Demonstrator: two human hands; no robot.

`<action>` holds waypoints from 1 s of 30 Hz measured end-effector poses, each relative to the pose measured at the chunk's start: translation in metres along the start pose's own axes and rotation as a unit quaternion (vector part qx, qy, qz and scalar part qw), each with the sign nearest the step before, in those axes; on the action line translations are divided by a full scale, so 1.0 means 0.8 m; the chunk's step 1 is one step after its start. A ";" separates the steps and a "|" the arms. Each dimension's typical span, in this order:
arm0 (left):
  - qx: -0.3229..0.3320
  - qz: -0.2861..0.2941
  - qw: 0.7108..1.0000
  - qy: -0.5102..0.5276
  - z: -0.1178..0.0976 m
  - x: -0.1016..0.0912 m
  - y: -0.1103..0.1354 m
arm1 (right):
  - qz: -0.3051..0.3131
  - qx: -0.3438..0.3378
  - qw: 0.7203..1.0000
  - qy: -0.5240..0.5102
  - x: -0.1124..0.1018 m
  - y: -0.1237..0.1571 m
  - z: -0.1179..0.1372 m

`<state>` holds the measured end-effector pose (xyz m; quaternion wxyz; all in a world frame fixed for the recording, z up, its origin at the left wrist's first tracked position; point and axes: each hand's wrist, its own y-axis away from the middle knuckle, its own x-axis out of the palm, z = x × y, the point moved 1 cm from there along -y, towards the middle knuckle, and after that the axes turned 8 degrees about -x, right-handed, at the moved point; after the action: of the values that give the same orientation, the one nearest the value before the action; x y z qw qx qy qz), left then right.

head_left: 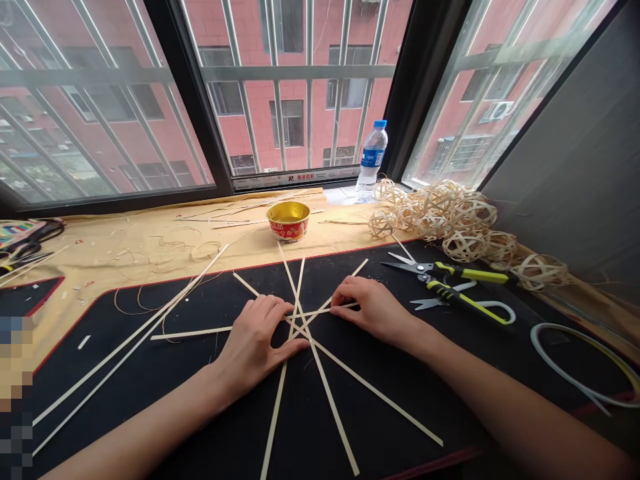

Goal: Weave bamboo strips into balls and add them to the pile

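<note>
Several thin bamboo strips [320, 363] lie crossed in a star on a black mat [165, 373]. My left hand [260, 337] rests flat on the crossing point, fingers spread and pressing the strips down. My right hand [367, 307] sits just right of the crossing, its fingertips pinching the end of one horizontal strip [325, 311]. Two longer strips [125, 347] run diagonally across the mat's left side.
Green-handled scissors [450, 283] lie on the mat to the right. A pile of woven bamboo balls [450, 220] sits by the window, beside a water bottle [372, 160]. A small gold-lined red bowl [288, 221] stands behind the strips. A coiled strip [590, 367] lies far right.
</note>
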<state>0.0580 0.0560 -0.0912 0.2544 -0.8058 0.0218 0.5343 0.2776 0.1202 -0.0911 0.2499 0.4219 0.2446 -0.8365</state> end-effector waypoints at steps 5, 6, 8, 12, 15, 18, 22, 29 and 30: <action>-0.009 0.036 0.999 -0.008 -0.001 0.001 -0.003 | -0.005 -0.005 1.000 0.005 0.001 0.000 0.001; -0.007 0.039 0.999 -0.007 -0.001 0.002 -0.003 | -0.011 -0.006 1.000 0.002 -0.001 0.001 0.003; -0.004 0.043 0.999 -0.007 0.000 0.002 -0.002 | -0.019 -0.014 0.999 -0.028 -0.006 0.003 0.008; 0.009 0.047 0.999 -0.006 0.002 0.002 -0.001 | 0.066 -0.054 0.989 -0.117 -0.017 0.009 0.021; 0.034 0.054 0.998 -0.017 0.003 0.003 -0.001 | 0.143 -0.059 0.984 -0.087 -0.017 0.013 0.028; 0.050 0.059 0.997 -0.027 0.004 0.004 -0.001 | 0.166 -0.058 0.983 -0.045 -0.013 0.015 0.031; 0.058 0.061 0.996 -0.026 0.005 0.006 -0.002 | 0.172 -0.050 0.983 -0.036 -0.009 0.014 0.033; 0.051 0.078 0.996 -0.017 0.007 0.008 -0.003 | 0.176 -0.054 0.981 -0.055 -0.011 0.012 0.031; 0.051 0.079 0.995 -0.016 0.007 0.008 -0.003 | 0.175 -0.060 0.981 -0.062 -0.011 0.011 0.031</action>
<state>0.0569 0.0621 -0.0971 0.2524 -0.7790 0.1082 0.5637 0.2733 0.1001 -0.0725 0.4321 0.3899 0.2008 -0.7880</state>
